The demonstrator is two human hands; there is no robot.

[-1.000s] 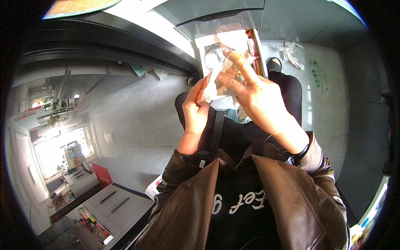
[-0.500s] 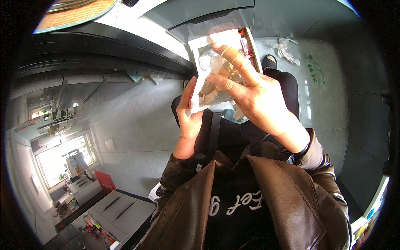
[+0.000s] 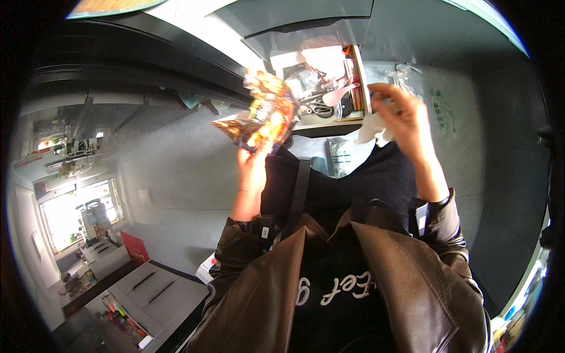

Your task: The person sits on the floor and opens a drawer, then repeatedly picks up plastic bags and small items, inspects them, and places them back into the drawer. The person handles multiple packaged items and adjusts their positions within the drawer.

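My left hand [image 3: 253, 170] is closed round the lower end of a shiny orange-brown plastic packet [image 3: 265, 112], held up to the left of an open drawer [image 3: 329, 127]. My right hand [image 3: 409, 117] is at the drawer's right side, its fingers curled together. A crumpled white scrap [image 3: 372, 128] hangs at these fingers; the exact grip on it is hidden. Inside the drawer lie a pink rice paddle [image 3: 339, 95], scissors [image 3: 306, 109], a coiled dark cord [image 3: 322, 110] and clear plastic bags [image 3: 303, 82].
Between my knees is a white bag-lined opening with a green-printed packet [image 3: 340, 157] in it. Crumpled clear plastic [image 3: 402, 75] lies on the floor at the right. A dark counter edge [image 3: 153, 70] runs along the left, and grey cabinet fronts [image 3: 300, 15] stand ahead.
My hands have moved apart. The left carried the packet left, away from over the drawer, so the drawer's contents now show. The right moved right, and a white scrap now appears at its fingers.
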